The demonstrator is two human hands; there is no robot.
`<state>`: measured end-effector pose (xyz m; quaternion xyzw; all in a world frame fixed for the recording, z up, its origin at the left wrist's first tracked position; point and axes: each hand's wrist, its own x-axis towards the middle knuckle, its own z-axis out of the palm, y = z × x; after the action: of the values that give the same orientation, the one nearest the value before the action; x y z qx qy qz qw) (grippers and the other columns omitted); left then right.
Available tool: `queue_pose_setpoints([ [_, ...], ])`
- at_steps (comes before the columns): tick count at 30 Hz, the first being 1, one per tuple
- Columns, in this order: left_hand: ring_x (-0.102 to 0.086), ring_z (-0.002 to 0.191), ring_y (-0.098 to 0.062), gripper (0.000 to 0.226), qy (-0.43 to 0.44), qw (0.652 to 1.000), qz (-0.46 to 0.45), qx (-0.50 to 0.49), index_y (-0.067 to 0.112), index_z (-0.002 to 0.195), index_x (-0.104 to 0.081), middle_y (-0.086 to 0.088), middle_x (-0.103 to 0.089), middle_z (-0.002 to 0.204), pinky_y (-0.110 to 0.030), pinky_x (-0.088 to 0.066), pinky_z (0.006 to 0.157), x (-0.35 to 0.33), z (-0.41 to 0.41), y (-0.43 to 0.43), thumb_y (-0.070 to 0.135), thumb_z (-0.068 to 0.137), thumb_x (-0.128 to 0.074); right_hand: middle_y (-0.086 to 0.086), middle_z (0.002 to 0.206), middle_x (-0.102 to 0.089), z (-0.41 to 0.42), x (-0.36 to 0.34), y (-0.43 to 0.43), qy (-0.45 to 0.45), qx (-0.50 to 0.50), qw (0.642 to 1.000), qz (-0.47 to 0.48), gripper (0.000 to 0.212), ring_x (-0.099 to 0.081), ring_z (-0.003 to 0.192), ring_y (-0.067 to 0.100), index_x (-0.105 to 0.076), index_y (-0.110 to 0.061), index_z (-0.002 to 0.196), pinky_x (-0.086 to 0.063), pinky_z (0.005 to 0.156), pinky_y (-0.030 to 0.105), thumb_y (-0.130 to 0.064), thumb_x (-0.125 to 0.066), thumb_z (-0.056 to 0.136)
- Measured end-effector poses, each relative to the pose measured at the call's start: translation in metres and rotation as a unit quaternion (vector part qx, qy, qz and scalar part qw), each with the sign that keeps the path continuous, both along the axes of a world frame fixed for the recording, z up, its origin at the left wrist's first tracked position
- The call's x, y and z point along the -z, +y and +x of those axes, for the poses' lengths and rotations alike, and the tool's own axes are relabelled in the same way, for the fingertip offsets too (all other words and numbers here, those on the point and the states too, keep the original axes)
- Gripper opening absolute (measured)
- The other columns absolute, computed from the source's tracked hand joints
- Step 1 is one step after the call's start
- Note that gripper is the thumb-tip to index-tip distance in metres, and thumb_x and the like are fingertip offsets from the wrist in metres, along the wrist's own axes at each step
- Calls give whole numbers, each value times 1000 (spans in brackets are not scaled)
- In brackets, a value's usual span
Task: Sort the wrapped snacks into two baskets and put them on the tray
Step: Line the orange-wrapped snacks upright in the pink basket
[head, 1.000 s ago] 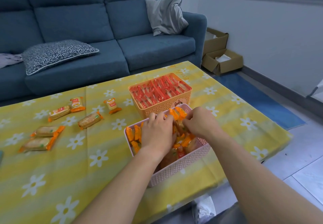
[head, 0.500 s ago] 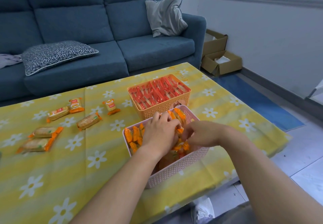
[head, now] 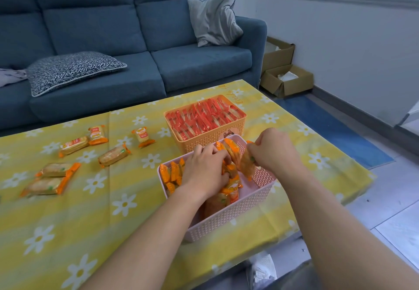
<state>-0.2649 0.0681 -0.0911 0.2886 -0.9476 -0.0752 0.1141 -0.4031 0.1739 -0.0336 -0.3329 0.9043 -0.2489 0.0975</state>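
Note:
A pink basket (head: 231,219) stands near the table's front edge, partly filled with upright orange-wrapped snacks (head: 171,173). My left hand (head: 204,169) lies inside it, fingers curled against the standing row. My right hand (head: 274,151) is over the basket's far right corner and pinches one orange-wrapped snack (head: 247,162) that hangs tilted above the basket. Behind it an orange basket (head: 208,141) is packed with red-wrapped snacks (head: 204,117). Several orange-wrapped snacks (head: 113,156) lie loose on the cloth at the left. No tray is in view.
The table carries a yellow daisy cloth (head: 90,217). A blue sofa (head: 127,40) with two cushions runs behind it. Cardboard boxes (head: 285,79) sit on the floor at the right by the wall, next to a blue mat (head: 335,128).
My right hand has lifted from low inside the basket to its far right corner, bringing up a snack. My left hand stays in the basket.

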Motion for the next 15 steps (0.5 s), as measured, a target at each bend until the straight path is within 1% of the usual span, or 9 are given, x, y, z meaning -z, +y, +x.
queue_pose_setpoints([
  [3,-41,105,-22,32,-2,1000,9,2,43,109,-58,9,-49,110,-36,-40,85,0,0,0,43,79,-69,16,71,-71,-2,1,-4,-16,13,999,-26,29,-70,68,32,-70,2,75,-62,64,42,-23,-62,87],
  [6,-41,107,-23,34,-7,1000,16,2,42,111,-58,9,-49,112,-37,-41,88,-1,0,0,43,80,-69,16,75,-72,2,7,-10,-47,-20,999,-8,28,-70,72,33,-72,1,77,-62,69,45,-23,-63,89],
  [8,-41,111,-24,40,-14,1000,27,9,40,118,-57,7,-50,117,-39,-41,90,-3,1,0,44,80,-70,20,78,-73,6,11,-14,-91,-62,994,22,24,-70,74,36,-71,4,78,-61,71,43,-12,-55,86],
  [9,-41,114,-24,45,-11,999,35,14,39,123,-56,7,-51,121,-39,-41,92,-5,2,1,45,81,-70,21,78,-72,7,12,-15,-112,-78,990,36,23,-67,71,38,-68,5,76,-58,67,40,-6,-50,83],
  [10,-40,115,-24,47,3,999,42,19,38,125,-54,7,-52,123,-39,-40,93,-8,5,2,45,81,-71,22,75,-69,8,13,-16,-129,-86,987,46,21,-63,67,36,-64,4,73,-53,63,38,-2,-45,80],
  [11,-40,113,-22,45,28,998,41,24,37,123,-55,8,-53,121,-38,-41,92,-11,7,3,44,81,-70,23,70,-64,7,13,-16,-144,-90,984,51,20,-58,63,34,-60,2,69,-48,61,37,0,-42,77],
  [12,-40,109,-20,38,55,998,33,30,38,117,-57,9,-54,116,-36,-41,90,-15,11,5,42,81,-69,22,66,-61,7,13,-16,-157,-90,982,51,19,-57,62,33,-57,1,66,-45,60,37,2,-40,75],
  [13,-41,104,-18,28,74,996,23,36,38,109,-60,10,-54,108,-33,-40,85,-19,15,7,40,82,-68,21,64,-60,5,13,-15,-164,-86,981,47,19,-59,62,33,-55,0,64,-45,59,37,3,-39,75],
  [15,-44,95,-16,11,72,996,12,49,37,94,-62,13,-51,93,-30,-34,73,-26,21,13,38,83,-65,24,70,-67,3,10,-11,-147,-70,986,40,20,-69,69,37,-56,3,68,-53,61,38,0,-40,79],
])
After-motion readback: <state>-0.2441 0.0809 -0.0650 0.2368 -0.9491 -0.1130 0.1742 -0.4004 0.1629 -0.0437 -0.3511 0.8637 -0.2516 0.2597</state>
